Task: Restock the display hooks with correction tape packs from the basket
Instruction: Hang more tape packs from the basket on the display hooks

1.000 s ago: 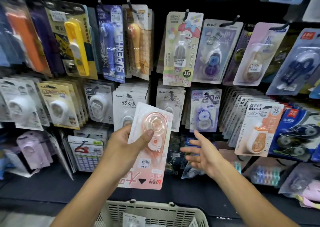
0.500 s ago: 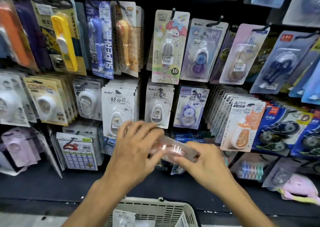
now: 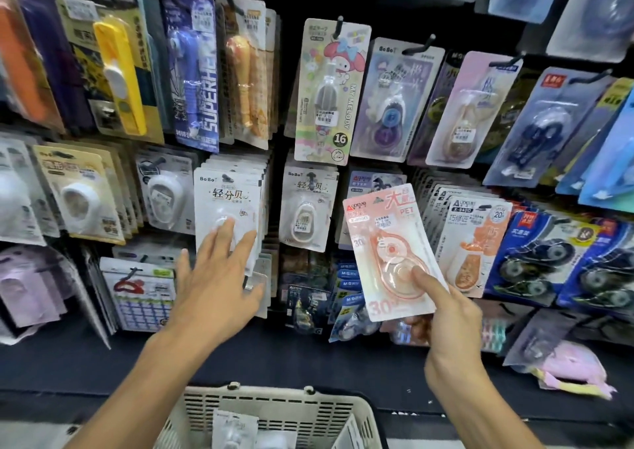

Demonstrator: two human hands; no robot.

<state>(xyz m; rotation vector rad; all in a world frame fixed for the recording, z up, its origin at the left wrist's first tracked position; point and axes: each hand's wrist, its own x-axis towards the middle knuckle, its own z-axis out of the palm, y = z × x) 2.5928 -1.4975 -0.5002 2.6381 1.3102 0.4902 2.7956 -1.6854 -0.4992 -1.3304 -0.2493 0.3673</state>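
- Half a second ago both hands were meeting on the pink correction tape pack [image 3: 391, 253] in front of the lower hooks; now the right hand [image 3: 442, 314] alone is holding it upright, with its printed face turned toward the camera.
- The right grip is pinching the pack's lower part, with the thumb lying on the clear blister and the fingers hidden behind the card.
- The left hand [image 3: 216, 277] is now reaching away to the left; its grip is wide, holding nothing, and its straight fingertips are touching the front white pack [image 3: 226, 208] of a thick stack on one hook.
- The pink pack is hanging in the air in front of the display, overlapping the purple-and-white pack [image 3: 374, 182] behind it and sitting just beside the orange pack [image 3: 475, 242] on its right.
- The hooks are standing crowded, with cards overlapping side by side; a dark gap is running between the white stack and the small white pack [image 3: 307, 208] to its right.
- The dark shelf [image 3: 308, 356] below the display is lying between the hooks and the basket [image 3: 274, 411].
- Counting: two hands, one pack in hand, one basket at the bottom edge, and at least one white pack [image 3: 235, 424] lying inside it; the rest of the basket is cut off by the frame.
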